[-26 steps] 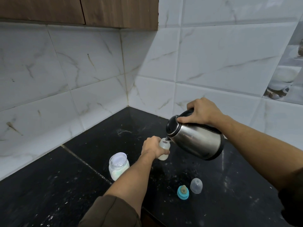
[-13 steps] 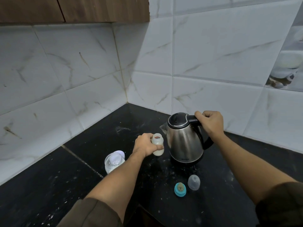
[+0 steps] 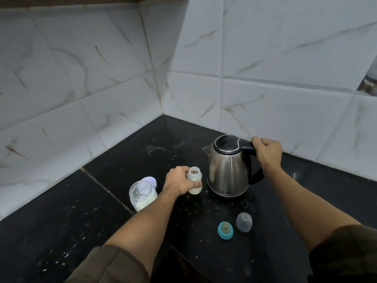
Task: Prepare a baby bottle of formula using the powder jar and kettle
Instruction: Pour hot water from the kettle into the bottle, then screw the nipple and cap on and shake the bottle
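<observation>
The small baby bottle (image 3: 195, 179) stands upright on the black counter with no top on, holding pale liquid. My left hand (image 3: 177, 181) is wrapped around its left side. Just right of it the steel kettle (image 3: 228, 170) stands upright on the counter, lid closed, spout pointing left. My right hand (image 3: 267, 154) grips its black handle. The glass powder jar (image 3: 142, 196) with white powder sits left of the bottle, open, and its lid (image 3: 150, 180) lies behind it. The teal nipple ring (image 3: 225, 230) and the clear cap (image 3: 243, 222) lie in front of the kettle.
The black counter (image 3: 61, 221) fills a corner between two white marble-tiled walls (image 3: 102, 78). Powder specks are scattered over its surface. The counter's front edge steps inward near the bottom centre, between my forearms.
One second ago the kettle was tilted with its spout at the bottle's mouth. My right hand has since swung it upright and set it on the counter to the right of the bottle.
</observation>
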The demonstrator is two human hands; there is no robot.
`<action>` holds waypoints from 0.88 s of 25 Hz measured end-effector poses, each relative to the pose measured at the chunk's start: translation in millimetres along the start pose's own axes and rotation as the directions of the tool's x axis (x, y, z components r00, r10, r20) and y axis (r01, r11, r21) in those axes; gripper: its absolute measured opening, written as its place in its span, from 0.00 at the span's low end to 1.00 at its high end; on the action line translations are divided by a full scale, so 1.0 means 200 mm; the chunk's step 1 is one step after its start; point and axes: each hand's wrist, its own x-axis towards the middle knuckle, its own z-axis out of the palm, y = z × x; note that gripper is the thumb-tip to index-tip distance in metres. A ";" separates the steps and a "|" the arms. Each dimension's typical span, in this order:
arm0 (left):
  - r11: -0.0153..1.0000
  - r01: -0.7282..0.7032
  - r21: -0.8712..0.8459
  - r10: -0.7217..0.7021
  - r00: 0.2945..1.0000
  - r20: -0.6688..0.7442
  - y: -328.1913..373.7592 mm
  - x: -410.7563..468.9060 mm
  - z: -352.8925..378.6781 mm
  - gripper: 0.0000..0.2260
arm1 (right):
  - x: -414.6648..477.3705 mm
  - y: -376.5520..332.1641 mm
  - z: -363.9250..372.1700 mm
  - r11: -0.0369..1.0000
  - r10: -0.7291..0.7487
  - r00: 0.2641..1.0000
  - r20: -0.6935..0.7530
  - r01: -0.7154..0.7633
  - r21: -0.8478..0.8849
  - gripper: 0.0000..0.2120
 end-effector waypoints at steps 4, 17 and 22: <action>0.999 0.008 -0.034 -0.008 1.000 0.012 -0.01 0.01 0.03 0.20 | 0.02 0.02 -0.01 1.000 0.024 0.999 0.042 -0.024 0.015 0.18; 0.997 -0.075 -0.032 0.074 0.997 -0.036 0.03 -0.11 -0.04 0.21 | -0.18 -0.27 0.09 0.924 -0.311 0.950 -0.016 0.298 -0.239 0.06; 0.994 -0.110 -0.013 0.109 0.993 -0.049 0.00 -0.18 -0.10 0.21 | -0.40 -0.37 0.12 0.770 -0.471 0.876 0.106 0.467 -0.435 0.11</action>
